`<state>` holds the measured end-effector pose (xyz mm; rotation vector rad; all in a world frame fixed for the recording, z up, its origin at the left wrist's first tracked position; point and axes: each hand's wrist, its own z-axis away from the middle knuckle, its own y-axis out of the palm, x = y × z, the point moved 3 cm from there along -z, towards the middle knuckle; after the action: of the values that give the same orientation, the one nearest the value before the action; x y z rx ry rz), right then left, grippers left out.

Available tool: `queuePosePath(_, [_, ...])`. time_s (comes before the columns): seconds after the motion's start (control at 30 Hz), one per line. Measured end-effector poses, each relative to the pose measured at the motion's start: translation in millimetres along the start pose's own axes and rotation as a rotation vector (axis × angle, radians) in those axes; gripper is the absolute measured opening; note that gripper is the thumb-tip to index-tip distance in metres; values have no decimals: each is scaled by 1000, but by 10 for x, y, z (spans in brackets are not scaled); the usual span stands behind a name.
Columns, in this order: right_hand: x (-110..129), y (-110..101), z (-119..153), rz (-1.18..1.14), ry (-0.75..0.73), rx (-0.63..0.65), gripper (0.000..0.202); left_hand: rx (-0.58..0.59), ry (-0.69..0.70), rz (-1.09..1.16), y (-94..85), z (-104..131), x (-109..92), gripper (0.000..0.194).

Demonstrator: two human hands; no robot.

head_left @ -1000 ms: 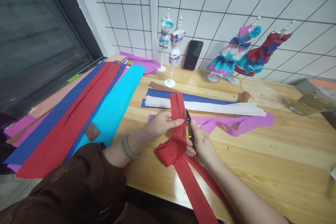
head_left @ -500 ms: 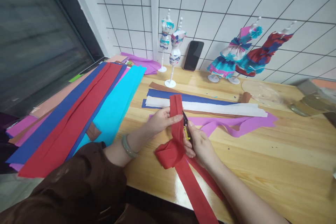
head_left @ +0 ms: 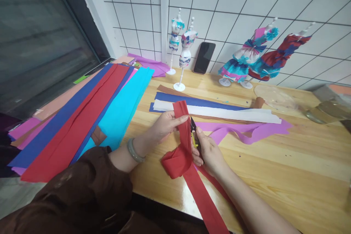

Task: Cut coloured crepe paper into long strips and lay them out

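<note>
A long red crepe paper strip [head_left: 184,131] is pinched near its upper end by my left hand [head_left: 166,124], thumb across its front. Below that hand the strip loops over itself, and its tail runs down past the table's front edge. My right hand [head_left: 210,150] is closed around small black-and-yellow thread snips [head_left: 194,131]. Their dark blades point up, close beside the strip's right edge; I cannot tell whether they touch it. Behind the hands lie a white strip [head_left: 219,111], a blue strip [head_left: 197,101] and a curling purple strip [head_left: 246,133].
Folded crepe paper in red [head_left: 79,117], blue and turquoise [head_left: 123,106] is piled at the left. Small mannequins [head_left: 185,49] and a phone [head_left: 204,57] stand by the tiled wall. Dressed mannequins [head_left: 244,56] are farther right, near a clear jar [head_left: 323,111].
My left hand has shifted slightly left and tilted the strip's upper end that way. The snips now show more clearly, a little apart from the paper. The view has moved slightly.
</note>
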<state>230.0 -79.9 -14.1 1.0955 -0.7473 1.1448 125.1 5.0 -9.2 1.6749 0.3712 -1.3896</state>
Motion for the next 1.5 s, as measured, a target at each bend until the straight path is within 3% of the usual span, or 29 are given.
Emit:
queuePosePath(0.93, [-66, -26, -16, -26, -34, 31, 54, -56, -54, -53, 29, 31, 34, 26])
queuePosePath(1.13, [6, 14, 8, 12, -23, 26, 53, -26, 12, 51, 22, 7, 1, 24])
queuePosePath(1.33, [-45, -12, -7, 2, -8, 15, 55, -161, 72, 102, -24, 9, -113, 33])
queuePosePath(1.5, [-74, -31, -11, -1, -10, 18, 54, -172, 124, 100, -58, 10, -145, 28])
